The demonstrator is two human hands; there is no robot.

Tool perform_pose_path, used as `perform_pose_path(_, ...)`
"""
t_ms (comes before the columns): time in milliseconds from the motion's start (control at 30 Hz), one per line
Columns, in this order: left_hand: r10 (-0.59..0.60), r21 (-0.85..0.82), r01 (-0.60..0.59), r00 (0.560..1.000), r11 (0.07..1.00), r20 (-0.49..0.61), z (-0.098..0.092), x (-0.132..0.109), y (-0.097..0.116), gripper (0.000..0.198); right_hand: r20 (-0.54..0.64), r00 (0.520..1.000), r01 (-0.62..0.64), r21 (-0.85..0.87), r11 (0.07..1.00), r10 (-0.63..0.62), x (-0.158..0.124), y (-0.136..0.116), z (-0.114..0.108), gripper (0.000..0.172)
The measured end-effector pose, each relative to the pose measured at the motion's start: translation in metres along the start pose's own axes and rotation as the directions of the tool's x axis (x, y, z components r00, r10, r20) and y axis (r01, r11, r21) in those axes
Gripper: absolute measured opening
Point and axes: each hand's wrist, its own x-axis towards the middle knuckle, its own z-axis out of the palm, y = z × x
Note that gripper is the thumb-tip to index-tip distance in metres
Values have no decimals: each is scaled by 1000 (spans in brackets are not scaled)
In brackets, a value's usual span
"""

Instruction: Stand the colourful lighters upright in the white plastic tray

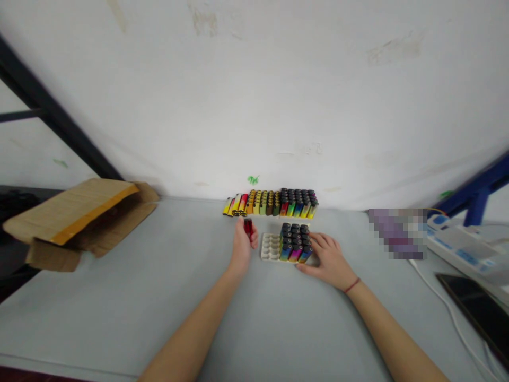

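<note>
My left hand (242,240) is closed around a dark red lighter (248,227), just left of a pale tray (270,248) with round sockets. Multicoloured lighters (295,243) with black tops stand upright in rows in the tray's right part, while the sockets at its left hold nothing. At the tray's right side, my right hand (328,260) steadies it, thumb along the front corner and fingers bent beside the lighters. Its fingertips are partly hidden behind the lighters.
Behind the tray, by the wall, stand more black-topped lighters (298,202) and yellow-to-green lighters (263,202); loose lighters (236,205) lie at their left. An opened cardboard box (87,212) sits left. Rightward are a power strip (461,249), a white cable (441,302) and a dark phone (475,305).
</note>
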Motion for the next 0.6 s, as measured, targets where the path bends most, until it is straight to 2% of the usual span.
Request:
perform_pose_path(67,111,102,-114,993,988,36,0,1,-6,39,-1,1000,1,3,1000,-1,0,0,0,64)
perform_pose_path(167,262,237,-286,956,928,129,-1,-1,-12,29,-1,1000,4,12,1000,-4,0,1,0,64)
perform_pose_path(333,399,450,-488,872,748,283,-3,-2,-11,26,1,1000,-1,20,1000,1,0,0,-1,63)
perform_pose_path(400,439,500,-534,845,681,305,-5,0,-10,26,5,1000,-3,16,1000,3,0,-1,-1,63)
perform_pose_path(467,440,534,-543,839,647,321,-7,3,-11,27,8,1000,-4,12,1000,4,0,-1,-1,64)
perform_pose_path(600,415,533,-530,848,660,330,-10,8,-14,27,6,1000,-1,7,1000,1,0,0,0,65)
